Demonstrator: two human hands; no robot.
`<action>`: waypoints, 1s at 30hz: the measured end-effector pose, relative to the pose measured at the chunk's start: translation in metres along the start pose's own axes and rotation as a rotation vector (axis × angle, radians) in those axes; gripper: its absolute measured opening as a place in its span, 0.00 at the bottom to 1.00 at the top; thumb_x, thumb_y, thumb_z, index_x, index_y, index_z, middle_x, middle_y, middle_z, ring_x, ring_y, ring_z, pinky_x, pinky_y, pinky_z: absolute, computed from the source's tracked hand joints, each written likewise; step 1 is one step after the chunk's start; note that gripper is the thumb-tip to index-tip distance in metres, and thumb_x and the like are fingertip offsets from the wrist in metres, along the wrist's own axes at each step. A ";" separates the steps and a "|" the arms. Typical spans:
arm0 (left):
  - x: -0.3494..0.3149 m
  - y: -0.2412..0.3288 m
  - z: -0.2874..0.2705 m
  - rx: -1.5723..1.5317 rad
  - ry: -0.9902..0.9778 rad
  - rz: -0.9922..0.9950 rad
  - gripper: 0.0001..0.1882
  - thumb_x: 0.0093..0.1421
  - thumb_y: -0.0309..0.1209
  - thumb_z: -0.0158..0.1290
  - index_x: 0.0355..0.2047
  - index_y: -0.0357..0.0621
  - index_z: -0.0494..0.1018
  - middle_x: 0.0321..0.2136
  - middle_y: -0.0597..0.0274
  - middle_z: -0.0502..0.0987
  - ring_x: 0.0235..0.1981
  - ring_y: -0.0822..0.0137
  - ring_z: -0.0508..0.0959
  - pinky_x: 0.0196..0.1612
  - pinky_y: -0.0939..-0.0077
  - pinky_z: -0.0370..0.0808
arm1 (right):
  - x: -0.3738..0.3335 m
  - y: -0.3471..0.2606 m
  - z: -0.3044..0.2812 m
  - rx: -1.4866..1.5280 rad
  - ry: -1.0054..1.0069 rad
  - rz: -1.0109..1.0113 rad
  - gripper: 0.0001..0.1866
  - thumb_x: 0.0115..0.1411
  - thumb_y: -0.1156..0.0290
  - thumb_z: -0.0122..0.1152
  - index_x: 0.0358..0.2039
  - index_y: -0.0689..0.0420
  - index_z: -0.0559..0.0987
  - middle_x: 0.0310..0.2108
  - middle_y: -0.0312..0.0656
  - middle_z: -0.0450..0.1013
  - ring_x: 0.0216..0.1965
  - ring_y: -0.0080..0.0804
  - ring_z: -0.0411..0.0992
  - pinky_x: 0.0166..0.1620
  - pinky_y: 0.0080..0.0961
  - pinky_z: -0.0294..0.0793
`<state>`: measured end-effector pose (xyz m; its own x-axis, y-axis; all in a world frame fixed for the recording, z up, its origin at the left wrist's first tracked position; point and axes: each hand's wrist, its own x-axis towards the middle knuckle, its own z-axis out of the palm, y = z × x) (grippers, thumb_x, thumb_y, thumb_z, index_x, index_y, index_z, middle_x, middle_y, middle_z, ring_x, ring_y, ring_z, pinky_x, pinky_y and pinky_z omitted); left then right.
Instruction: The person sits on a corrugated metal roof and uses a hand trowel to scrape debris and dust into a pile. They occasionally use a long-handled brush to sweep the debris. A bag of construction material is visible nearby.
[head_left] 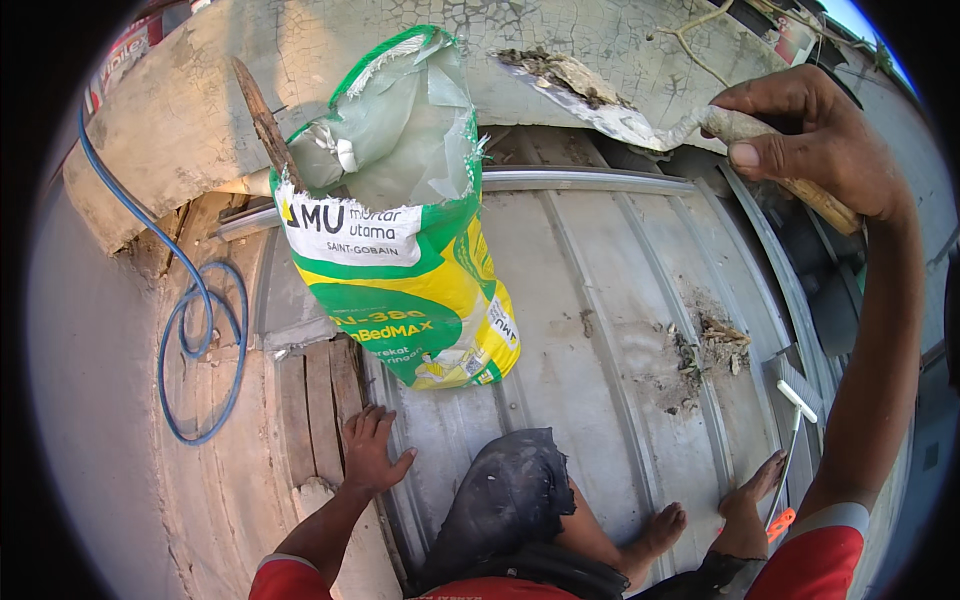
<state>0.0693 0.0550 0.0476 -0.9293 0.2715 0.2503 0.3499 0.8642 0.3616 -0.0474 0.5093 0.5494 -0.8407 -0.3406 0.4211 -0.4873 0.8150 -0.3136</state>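
Raised at the upper right, my right hand (825, 140) is closed around the pale, dirt-caked handle of a trowel (625, 122). Its blade points left over the curved concrete ledge (580, 40), with grey-brown crumbs and flakes lying on it. My left hand (372, 455) rests with fingers spread on the edge of the weathered wooden boards and ribbed metal sheet. Between my hands, left of centre, a green, yellow and white mortar bag (400, 270) stands upright with its top open. A rough wooden stick (262, 118) leans out beside the bag's rim.
A blue hose (232, 300) lies coiled at the left. The ribbed metal roofing (580, 400) spreads under my legs, with a pile of dry debris (715, 345) on it. Near my feet lies a white-headed tool (798, 400) with an orange handle. Thin branches (690, 45) hang over the ledge.
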 end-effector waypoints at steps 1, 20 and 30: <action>0.000 0.000 0.000 -0.002 0.003 0.003 0.41 0.55 0.47 0.68 0.65 0.39 0.73 0.63 0.41 0.73 0.68 0.38 0.68 0.73 0.40 0.58 | 0.011 -0.005 0.005 0.064 -0.071 -0.026 0.25 0.60 0.61 0.80 0.51 0.66 0.87 0.31 0.45 0.84 0.32 0.25 0.82 0.39 0.25 0.84; 0.001 -0.003 0.006 0.025 -0.040 0.023 0.41 0.57 0.45 0.68 0.66 0.36 0.72 0.64 0.40 0.72 0.70 0.40 0.67 0.74 0.39 0.56 | -0.031 0.073 0.125 0.985 -0.130 0.125 0.25 0.74 0.54 0.62 0.49 0.69 0.84 0.24 0.41 0.78 0.15 0.16 0.70 0.17 0.10 0.69; 0.005 -0.003 0.010 0.022 -0.050 0.069 0.40 0.57 0.45 0.67 0.65 0.36 0.72 0.64 0.40 0.73 0.69 0.38 0.67 0.73 0.40 0.56 | -0.252 0.150 0.311 0.805 -0.427 0.908 0.24 0.58 0.63 0.79 0.48 0.68 0.87 0.29 0.43 0.83 0.31 0.28 0.81 0.34 0.28 0.80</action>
<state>0.0621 0.0577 0.0391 -0.9079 0.3513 0.2287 0.4114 0.8516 0.3248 0.0184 0.5713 0.1313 -0.8802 -0.0596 -0.4708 0.4180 0.3723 -0.8287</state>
